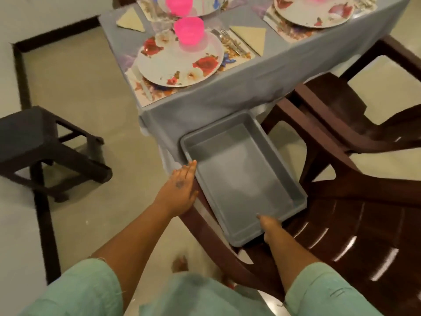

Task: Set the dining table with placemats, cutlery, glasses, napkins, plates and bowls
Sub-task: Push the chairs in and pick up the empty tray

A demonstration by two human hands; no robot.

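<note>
Both hands were on the empty grey tub (pixel 239 179) on the near chair (pixel 341 224), left hand (pixel 180 190) flat-fingered against its left wall, right hand (pixel 270 226) gripping the near rim, likely clearing it since the table (pixel 284 71) beyond looked set.

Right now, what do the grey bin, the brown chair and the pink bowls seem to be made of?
Grey bin: looks like matte moulded plastic, with a rolled rim. Brown chair: probably glossy plastic, with bright glints on its ribbed back. Pink bowls: likely translucent plastic, glowing where light passes through.
</note>
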